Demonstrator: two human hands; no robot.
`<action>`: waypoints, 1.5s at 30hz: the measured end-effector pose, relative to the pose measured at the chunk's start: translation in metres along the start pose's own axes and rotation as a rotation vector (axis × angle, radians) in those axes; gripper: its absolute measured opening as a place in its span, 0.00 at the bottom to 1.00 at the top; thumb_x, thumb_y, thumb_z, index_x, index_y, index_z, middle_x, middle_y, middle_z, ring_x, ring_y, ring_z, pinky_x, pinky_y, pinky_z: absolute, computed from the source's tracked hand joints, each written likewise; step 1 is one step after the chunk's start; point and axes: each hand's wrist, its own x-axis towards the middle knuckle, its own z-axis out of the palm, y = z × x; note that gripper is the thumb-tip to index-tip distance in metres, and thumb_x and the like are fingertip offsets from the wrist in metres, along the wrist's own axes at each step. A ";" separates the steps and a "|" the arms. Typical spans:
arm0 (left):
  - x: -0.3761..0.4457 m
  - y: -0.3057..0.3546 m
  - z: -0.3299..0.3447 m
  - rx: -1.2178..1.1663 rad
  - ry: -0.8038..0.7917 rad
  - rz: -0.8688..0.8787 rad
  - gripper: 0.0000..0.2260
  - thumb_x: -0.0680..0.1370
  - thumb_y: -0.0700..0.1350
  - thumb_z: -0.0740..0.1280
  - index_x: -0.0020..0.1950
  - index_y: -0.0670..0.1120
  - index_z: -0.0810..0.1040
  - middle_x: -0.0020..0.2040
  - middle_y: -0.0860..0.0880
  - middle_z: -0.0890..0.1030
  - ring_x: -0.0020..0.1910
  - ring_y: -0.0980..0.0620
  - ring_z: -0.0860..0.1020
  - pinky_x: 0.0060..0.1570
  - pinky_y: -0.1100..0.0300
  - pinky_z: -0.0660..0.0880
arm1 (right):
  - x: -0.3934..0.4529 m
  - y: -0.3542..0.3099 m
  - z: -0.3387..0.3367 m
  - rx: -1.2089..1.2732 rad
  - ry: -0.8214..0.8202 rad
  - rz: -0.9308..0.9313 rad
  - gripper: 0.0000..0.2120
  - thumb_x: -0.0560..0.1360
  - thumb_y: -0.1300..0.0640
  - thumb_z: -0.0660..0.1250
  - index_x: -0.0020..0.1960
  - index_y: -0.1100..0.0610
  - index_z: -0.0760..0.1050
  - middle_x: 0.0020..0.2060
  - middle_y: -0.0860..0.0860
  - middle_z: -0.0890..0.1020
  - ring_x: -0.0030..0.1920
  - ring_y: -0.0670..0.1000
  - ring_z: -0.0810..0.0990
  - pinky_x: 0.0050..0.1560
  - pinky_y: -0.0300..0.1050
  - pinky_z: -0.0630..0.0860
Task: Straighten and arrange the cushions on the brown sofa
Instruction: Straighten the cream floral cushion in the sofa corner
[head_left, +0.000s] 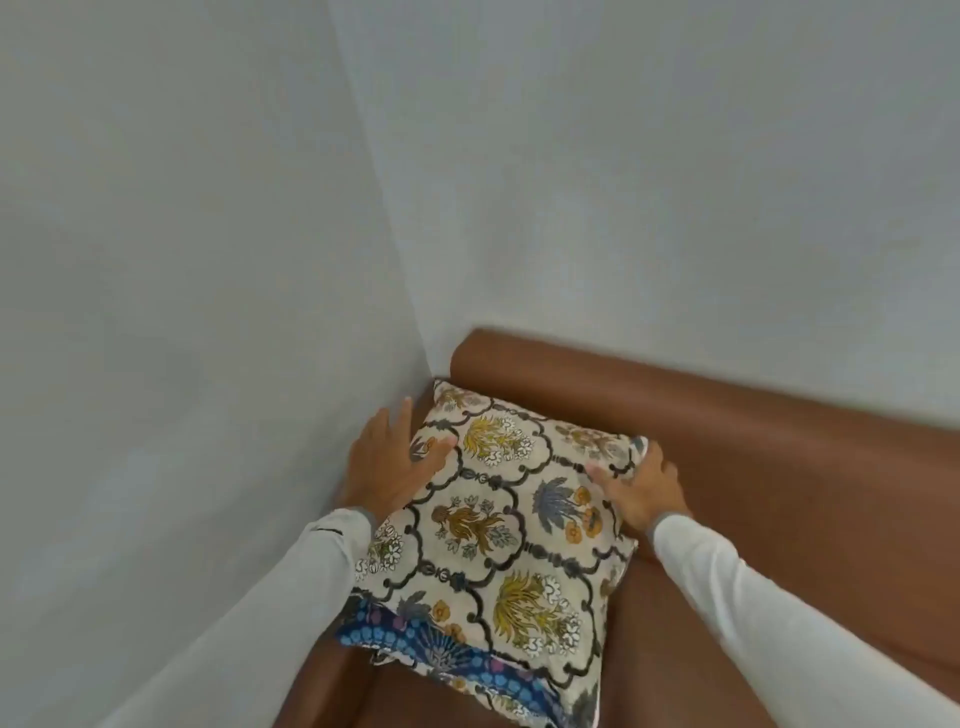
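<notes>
A cream cushion (498, 519) with a dark lattice and yellow, blue and orange flowers leans in the corner of the brown sofa (779, 467), against its backrest and left arm. My left hand (389, 462) lies on the cushion's upper left edge with the fingers spread flat. My right hand (641, 486) grips the cushion's upper right corner, thumb on the front face. Under the cream cushion's lower edge lies a blue patterned cushion (447, 654), mostly covered.
Pale grey walls (208, 260) meet in a corner right behind the sofa's left end. The brown seat (675, 649) stretches away to the right of the cushions. Both my arms wear white sleeves.
</notes>
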 end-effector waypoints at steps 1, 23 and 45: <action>0.012 -0.015 0.010 -0.077 -0.052 -0.049 0.46 0.80 0.73 0.62 0.89 0.48 0.53 0.87 0.39 0.59 0.86 0.39 0.58 0.83 0.40 0.60 | 0.008 0.009 0.013 0.050 -0.018 0.046 0.56 0.74 0.35 0.76 0.86 0.61 0.51 0.83 0.65 0.62 0.82 0.67 0.64 0.80 0.64 0.66; -0.007 0.121 0.110 -0.573 -0.268 0.298 0.56 0.71 0.67 0.79 0.85 0.70 0.42 0.85 0.48 0.61 0.80 0.56 0.62 0.74 0.51 0.63 | -0.015 0.136 -0.095 0.602 0.217 0.027 0.46 0.69 0.41 0.83 0.79 0.50 0.65 0.71 0.50 0.79 0.71 0.57 0.78 0.77 0.63 0.72; -0.205 0.660 0.522 -0.224 -0.702 0.889 0.61 0.74 0.59 0.81 0.83 0.67 0.31 0.80 0.32 0.65 0.76 0.30 0.68 0.71 0.37 0.70 | -0.088 0.648 -0.419 0.199 0.979 0.218 0.72 0.63 0.34 0.82 0.87 0.49 0.35 0.81 0.60 0.62 0.78 0.52 0.62 0.79 0.52 0.58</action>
